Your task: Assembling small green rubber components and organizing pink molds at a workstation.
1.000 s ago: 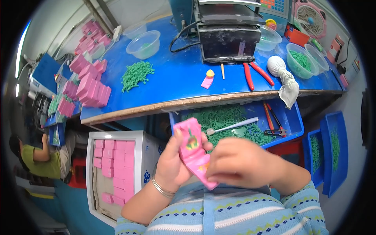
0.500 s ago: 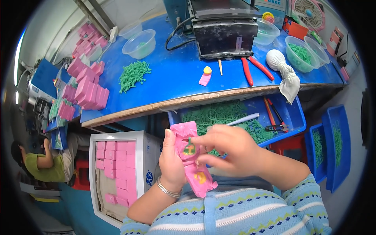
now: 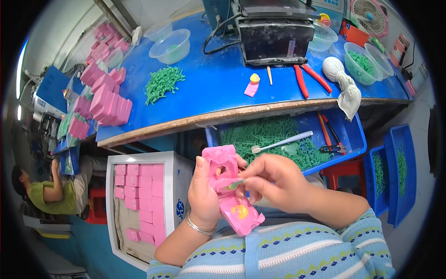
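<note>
My left hand [image 3: 205, 193] is closed round a pink rubber mould [image 3: 219, 151], thumb along its left side. The mould is folded open, with a hollow in its upper half and a yellow patch [image 3: 239, 211] on its lower half. A pink inner flap stands lifted from the middle. My right hand [image 3: 274, 179] is beside the mould's right edge, thumb and index finger pinching the small green piece [image 3: 237, 183] at the end of that flap. Whether the fingers also grip the pink rubber is hidden.
Below the bench edge, a blue tray [image 3: 355, 137] holds green strands, a white-handled brush [image 3: 288, 140] and pliers. A white-framed box [image 3: 169, 186] of pink blocks stands left. On the blue bench [image 3: 209, 88] are red-handled pliers [image 3: 302, 83], a tied white cloth bag [image 3: 344, 81] and a green pile [image 3: 163, 84].
My right fingers have closed on the green piece and pulled it up and right, lifting the inner flap and baring the hollow. My left hand keeps its hold on the mould.
</note>
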Demonstrator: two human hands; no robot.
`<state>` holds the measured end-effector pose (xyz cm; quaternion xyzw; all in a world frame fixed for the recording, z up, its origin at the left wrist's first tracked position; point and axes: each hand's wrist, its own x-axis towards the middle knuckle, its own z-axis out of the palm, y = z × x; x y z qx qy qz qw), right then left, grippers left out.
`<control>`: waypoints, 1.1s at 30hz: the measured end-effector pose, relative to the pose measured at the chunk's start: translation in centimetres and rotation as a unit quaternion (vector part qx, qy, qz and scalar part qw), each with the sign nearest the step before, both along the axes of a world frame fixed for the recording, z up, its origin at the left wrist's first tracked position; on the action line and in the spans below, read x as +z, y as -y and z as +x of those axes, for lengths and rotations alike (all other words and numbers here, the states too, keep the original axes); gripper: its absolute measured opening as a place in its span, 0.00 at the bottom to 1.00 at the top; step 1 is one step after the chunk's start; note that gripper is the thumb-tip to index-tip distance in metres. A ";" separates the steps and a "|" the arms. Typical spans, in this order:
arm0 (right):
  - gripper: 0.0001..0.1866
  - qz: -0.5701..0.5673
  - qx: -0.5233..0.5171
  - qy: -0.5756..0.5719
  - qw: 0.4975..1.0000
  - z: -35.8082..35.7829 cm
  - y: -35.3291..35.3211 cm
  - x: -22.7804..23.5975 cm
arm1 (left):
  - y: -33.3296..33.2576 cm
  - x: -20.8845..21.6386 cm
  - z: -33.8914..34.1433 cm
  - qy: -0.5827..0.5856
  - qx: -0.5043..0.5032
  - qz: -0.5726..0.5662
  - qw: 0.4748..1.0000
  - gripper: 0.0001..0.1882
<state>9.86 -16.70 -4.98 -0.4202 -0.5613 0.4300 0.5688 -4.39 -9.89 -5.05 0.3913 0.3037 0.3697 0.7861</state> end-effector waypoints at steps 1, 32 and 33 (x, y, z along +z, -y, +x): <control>0.07 -0.164 0.043 -0.199 0.965 -0.1 0.0 0.2 | -0.1 0.0 -0.2 -0.009 -0.038 0.001 0.999 0.36; 0.10 0.204 -0.145 0.317 0.915 -1.1 -0.9 0.6 | -0.8 -3.3 -0.1 -0.179 -0.087 0.277 0.940 0.24; 0.10 0.228 -0.166 0.326 0.902 -1.2 -1.0 0.5 | -0.7 -3.1 -0.2 -0.180 -0.085 0.277 0.940 0.24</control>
